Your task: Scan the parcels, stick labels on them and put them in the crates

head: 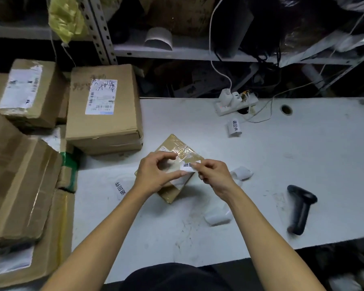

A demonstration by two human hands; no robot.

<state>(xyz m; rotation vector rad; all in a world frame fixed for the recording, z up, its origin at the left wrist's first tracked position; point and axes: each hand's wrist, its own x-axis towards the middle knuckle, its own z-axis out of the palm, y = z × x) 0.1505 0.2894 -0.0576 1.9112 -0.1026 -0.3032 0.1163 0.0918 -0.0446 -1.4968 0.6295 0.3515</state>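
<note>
1. White table (303,156) fills the view under dim metal shelves (177,53); stacked cartons (104,108) stand to the left of the left hand.
2. No crate shows anywhere, so I cannot tell where the parcel goes next. The cartons are taped shut and their contents are hidden.
3. Directly under both hands lies the parcel (177,148), flat on the table and turned corner-on to the person, with glossy tape across its top.
4. Well to the right of the right hand, the scanner (301,208) lies on its side, untouched.
5. Left hand (156,175) has its fingers curled, pinching the backing (168,166); right hand (214,175) pinches the label (188,166) by its right end, just above the parcel.
6. Spare labels (234,128) and curled backing strips (218,217) lie scattered around the hands.
7. Judged from this, the step in hand is peeling. Done well, it means pulling the backing away slowly, keeping fingertips off the glue, then laying one edge on bare cardboard or smooth tape and smoothing outward, clear of the parcel's existing barcode.
</note>
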